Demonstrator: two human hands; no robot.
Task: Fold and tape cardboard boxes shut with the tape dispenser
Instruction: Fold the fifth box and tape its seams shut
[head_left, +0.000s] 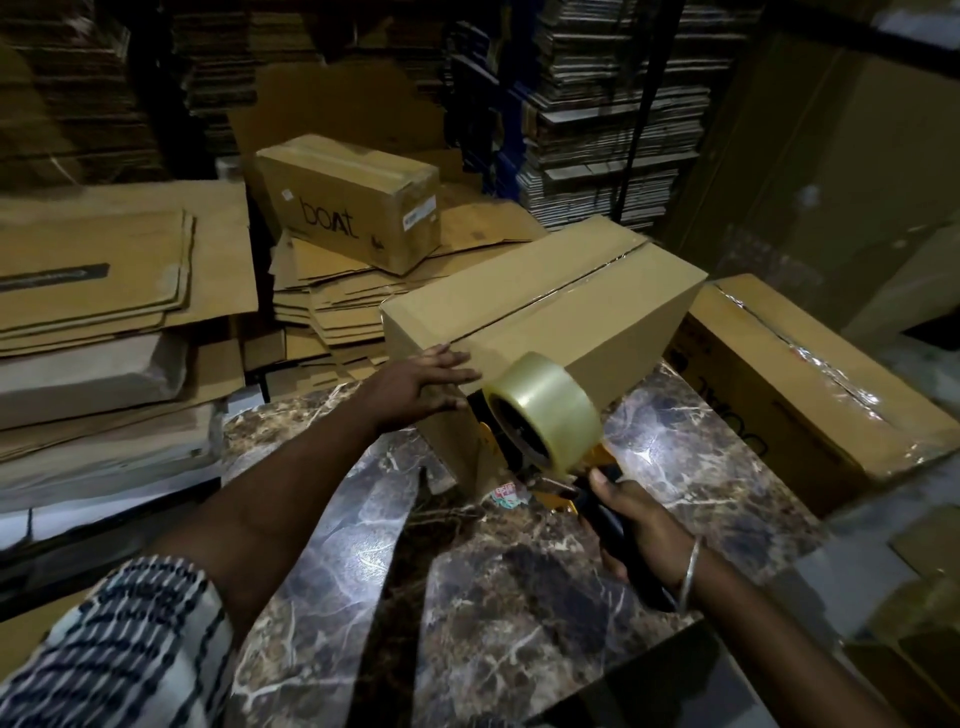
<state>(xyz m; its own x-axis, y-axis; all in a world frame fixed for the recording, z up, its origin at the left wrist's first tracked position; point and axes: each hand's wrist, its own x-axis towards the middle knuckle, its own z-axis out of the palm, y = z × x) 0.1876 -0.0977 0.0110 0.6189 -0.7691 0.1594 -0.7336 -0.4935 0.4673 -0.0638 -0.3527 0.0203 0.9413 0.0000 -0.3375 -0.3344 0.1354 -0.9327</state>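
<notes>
One plain brown cardboard box (540, 312) sits on the dark marble table (467, 571) among cardboard stacks (104, 291). Another brown box (353, 202) says "boAt". The left hand (415, 387) presses flat; the right hand (639, 525) grips the yellow tape dispenser (540, 421) touching it.

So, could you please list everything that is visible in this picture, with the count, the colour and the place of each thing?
cardboard box being taped: one, brown, on the marble table, centre, top seam still bare
tape dispenser: one, orange and black with a clear tape roll, against the near end of that box
taped box: one, brown, shiny tape along its top, right of the centre box
boat box: one, brown with black print, behind, on flat cardboard
flattened cardboard sheets: several stacks, brown, left and centre rear
marble table: one, dark brown with white veins, foreground
shelved cardboard bundles: many, grey-brown, background
left hand: fingers straight, pressing the centre box's near end
right hand: grips the dispenser's black handle, bangle on the wrist
</notes>
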